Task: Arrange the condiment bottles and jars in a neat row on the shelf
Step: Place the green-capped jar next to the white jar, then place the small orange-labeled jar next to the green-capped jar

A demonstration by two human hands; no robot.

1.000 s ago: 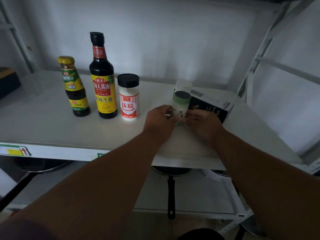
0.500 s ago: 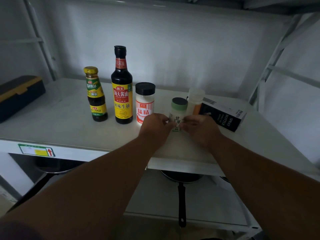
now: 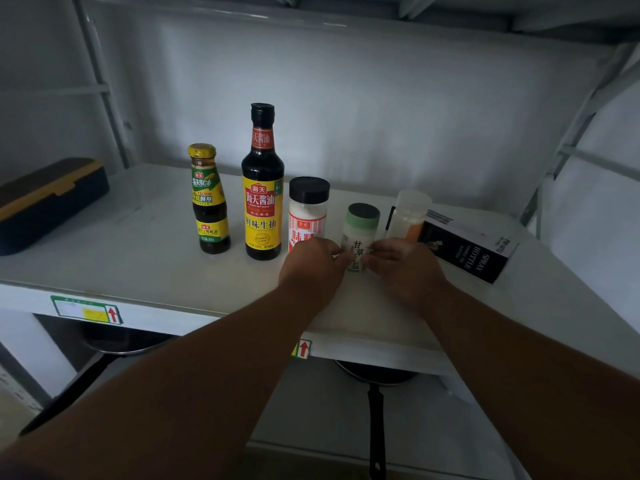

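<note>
Head view shows both hands meeting at the lower centre of the frame: the left hand (image 3: pixel 313 263) and the right hand (image 3: pixel 401 263) pinch the lower part of a small green-capped jar (image 3: pixel 360 233) from either side, fingertips curled against its label. That jar stands upright on the white shelf (image 3: pixel 138 244), just right of centre. Immediately to its left, partly hidden behind the left hand, stands a white-filled jar with a black lid (image 3: pixel 308 211). Further left in the same line is a tall dark soy sauce bottle (image 3: pixel 262 188) with a yellow label, and beside it a shorter dark bottle with a yellow cap (image 3: pixel 209 202); these three stand upright and close together without clearly touching. Behind and to the right of the held jar stands a translucent jar (image 3: pixel 408 213) with something orange at its base, just beside a black box printed SPRAY BOTTLE (image 3: pixel 467 251) that lies on its side toward the right of the frame. At the far left edge lies a dark case with a yellow stripe (image 3: pixel 45 202). Below the shelf, at the lower middle, a black frying pan (image 3: pixel 375 379) rests on a lower level, its handle pointing toward the bottom of the frame.
</note>
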